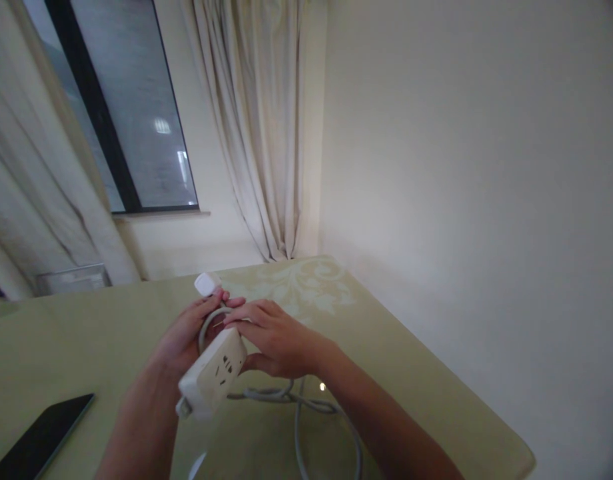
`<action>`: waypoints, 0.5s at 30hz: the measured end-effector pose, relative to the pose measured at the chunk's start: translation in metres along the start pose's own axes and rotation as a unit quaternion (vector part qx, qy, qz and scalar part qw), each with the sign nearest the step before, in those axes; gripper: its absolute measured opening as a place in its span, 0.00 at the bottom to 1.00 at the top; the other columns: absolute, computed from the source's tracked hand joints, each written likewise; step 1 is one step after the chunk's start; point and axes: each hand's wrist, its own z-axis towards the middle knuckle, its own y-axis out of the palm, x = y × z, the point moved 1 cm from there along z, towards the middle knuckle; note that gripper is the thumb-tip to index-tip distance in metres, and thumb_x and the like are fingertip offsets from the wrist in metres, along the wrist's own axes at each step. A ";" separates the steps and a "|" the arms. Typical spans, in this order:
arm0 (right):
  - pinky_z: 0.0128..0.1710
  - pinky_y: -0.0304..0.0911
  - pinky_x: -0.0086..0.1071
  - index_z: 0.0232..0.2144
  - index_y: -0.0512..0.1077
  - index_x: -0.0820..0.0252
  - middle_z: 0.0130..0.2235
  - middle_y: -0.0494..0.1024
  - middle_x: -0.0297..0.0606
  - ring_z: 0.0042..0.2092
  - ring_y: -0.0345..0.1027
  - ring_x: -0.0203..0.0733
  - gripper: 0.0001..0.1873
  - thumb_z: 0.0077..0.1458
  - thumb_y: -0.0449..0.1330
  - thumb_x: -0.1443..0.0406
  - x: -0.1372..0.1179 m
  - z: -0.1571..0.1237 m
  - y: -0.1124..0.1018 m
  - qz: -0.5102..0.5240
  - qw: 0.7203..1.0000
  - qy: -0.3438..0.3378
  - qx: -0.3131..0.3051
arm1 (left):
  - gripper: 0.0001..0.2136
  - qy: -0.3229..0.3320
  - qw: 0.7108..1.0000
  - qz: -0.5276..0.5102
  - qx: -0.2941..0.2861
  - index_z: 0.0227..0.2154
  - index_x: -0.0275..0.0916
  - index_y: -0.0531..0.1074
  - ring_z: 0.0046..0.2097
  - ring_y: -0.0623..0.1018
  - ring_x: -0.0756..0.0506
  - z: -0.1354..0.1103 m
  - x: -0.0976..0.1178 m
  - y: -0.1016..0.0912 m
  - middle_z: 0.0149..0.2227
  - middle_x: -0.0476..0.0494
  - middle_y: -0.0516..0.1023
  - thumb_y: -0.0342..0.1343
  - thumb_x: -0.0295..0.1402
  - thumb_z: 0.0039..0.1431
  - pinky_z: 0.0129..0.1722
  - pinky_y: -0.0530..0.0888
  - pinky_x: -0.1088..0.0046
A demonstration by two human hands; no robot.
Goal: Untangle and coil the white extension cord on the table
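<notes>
Over the table (386, 360), the right hand (279, 339) is gripping the white power strip (212, 375) narrowly between thumb and fingers; the left hand (184, 332) is curling its fingers around the gray cord (204, 327) beside the plug (206, 285).

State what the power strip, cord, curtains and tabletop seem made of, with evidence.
Power strip: probably hard plastic, a smooth white casing with socket slots.
Cord: likely flexible plastic or rubber sheathing, grey, bending in smooth loops.
Curtains: apparently fabric, matte, hanging in soft folds.
Tabletop: smooth and somewhat glossy, showing a bright reflected spot; glass, plastic or lacquer, I cannot tell.
</notes>
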 end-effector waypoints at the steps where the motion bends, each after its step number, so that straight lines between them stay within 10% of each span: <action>1: 0.69 0.48 0.42 0.62 0.65 0.66 0.65 0.68 0.51 0.68 0.53 0.49 0.30 0.65 0.63 0.55 -0.001 -0.001 0.002 -0.005 1.000 -0.003 -0.007 | 0.08 0.007 1.000 0.006 0.015 0.33 0.35 0.75 0.28 0.83 0.45 -0.001 0.002 -0.003 0.31 0.40 0.84 0.53 0.25 0.68 0.29 0.82 0.69; 9: 0.68 0.48 0.43 0.59 0.67 0.64 0.63 0.70 0.51 0.67 0.55 0.49 0.25 0.69 0.57 0.54 -0.022 -0.032 0.012 0.037 0.995 -0.019 -0.093 | 0.13 0.074 0.993 -0.032 0.080 0.30 0.35 0.72 0.25 0.81 0.50 0.010 0.017 -0.030 0.29 0.43 0.82 0.47 0.23 0.71 0.29 0.82 0.76; 15: 0.65 0.55 0.48 0.59 0.67 0.62 0.58 0.71 0.54 0.64 0.61 0.51 0.29 0.66 0.56 0.48 -0.053 -0.095 -0.011 0.331 0.939 0.098 0.002 | 0.16 0.123 0.983 -0.124 0.051 0.27 0.35 0.70 0.20 0.72 0.54 0.022 0.007 -0.030 0.21 0.53 0.69 0.45 0.21 0.71 0.25 0.77 0.80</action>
